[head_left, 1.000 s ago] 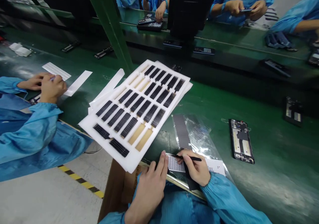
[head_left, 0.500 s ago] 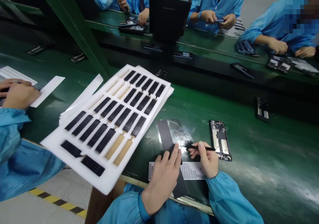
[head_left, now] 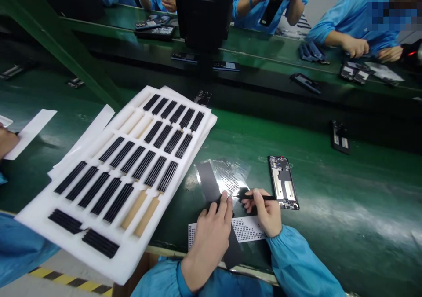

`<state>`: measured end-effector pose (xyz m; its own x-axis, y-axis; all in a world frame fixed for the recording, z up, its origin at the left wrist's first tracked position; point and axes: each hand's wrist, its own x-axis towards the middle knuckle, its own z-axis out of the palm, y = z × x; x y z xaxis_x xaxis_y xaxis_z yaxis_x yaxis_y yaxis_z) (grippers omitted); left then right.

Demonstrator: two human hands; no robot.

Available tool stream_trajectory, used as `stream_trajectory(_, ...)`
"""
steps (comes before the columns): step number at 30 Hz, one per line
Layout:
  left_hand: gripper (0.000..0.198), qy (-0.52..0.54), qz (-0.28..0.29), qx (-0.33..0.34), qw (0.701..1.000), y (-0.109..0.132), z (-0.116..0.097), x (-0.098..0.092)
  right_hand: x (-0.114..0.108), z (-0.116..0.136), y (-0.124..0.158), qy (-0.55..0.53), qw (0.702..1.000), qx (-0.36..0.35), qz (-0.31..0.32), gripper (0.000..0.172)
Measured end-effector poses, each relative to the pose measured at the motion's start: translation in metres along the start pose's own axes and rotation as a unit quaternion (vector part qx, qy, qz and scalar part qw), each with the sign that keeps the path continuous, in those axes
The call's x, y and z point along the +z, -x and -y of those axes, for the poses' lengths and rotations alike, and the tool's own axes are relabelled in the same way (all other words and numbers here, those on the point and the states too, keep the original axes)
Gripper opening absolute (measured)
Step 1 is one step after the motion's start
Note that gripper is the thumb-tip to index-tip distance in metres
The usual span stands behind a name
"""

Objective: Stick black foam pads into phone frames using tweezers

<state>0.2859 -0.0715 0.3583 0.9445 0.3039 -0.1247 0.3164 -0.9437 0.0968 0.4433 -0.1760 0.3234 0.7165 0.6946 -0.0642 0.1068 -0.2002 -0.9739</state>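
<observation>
My left hand [head_left: 210,240] lies palm down with its fingers stretched out, pressing on a dark grey strip [head_left: 233,249]. Black tweezers [head_left: 269,197] are pinched in my right hand [head_left: 267,212], and their tip points left, close to my left fingertips. Just beyond the fingers is a clear plastic sheet [head_left: 227,177] with many small black dots. Under both hands runs a white sheet [head_left: 246,229] with rows of small dark dots. An opened phone frame [head_left: 283,183] rests on the bench to the right of my right hand.
A white foam tray [head_left: 36,218] of black strips in slots stands left, overhanging the bench edge. A co-worker's hand [head_left: 7,142] is at far left beside white paper. A dark monitor [head_left: 204,17] and several people are across the green bench [head_left: 359,200].
The view has shifted right, so everything appears further left. My hands keep nearly the same pose over the sheets. Across the bench, a person has raised a phone upright.
</observation>
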Motion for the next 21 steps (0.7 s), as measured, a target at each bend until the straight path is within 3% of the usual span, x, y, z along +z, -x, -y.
stream_trajectory(7, 0.072, 0.022, -0.013, 0.003, 1.000, 0.001, 0.002, 0.002, 0.001, -0.002, -0.001, 0.006, 1.000, -0.015, 0.020, 0.040)
stream_trajectory(11, 0.051, 0.132, -0.090, -0.059, 0.985, 0.005, 0.004, -0.002, 0.001, -0.001, -0.001, -0.008, 1.000, -0.008, 0.015, 0.041)
stream_trajectory(14, 0.035, 0.272, -0.131, -0.135, 0.944, 0.012, 0.006, -0.007, 0.002, -0.001, -0.003, -0.029, 1.000, 0.001, 0.000, 0.043)
stream_trajectory(18, 0.033, 0.404, -0.120, -0.181, 0.889, 0.021, 0.007, -0.015, 0.002, 0.000, -0.008, -0.047, 0.999, 0.012, -0.003, 0.046)
stream_trajectory(20, 0.031, 0.536, -0.085, -0.222, 0.810, 0.025, 0.007, -0.020, 0.001, 0.006, -0.008, -0.080, 0.996, 0.025, -0.013, 0.046)
stream_trajectory(21, 0.030, 0.619, -0.057, -0.238, 0.746, 0.027, 0.008, -0.023, 0.001, 0.011, -0.006, -0.107, 0.994, 0.031, -0.018, 0.046)
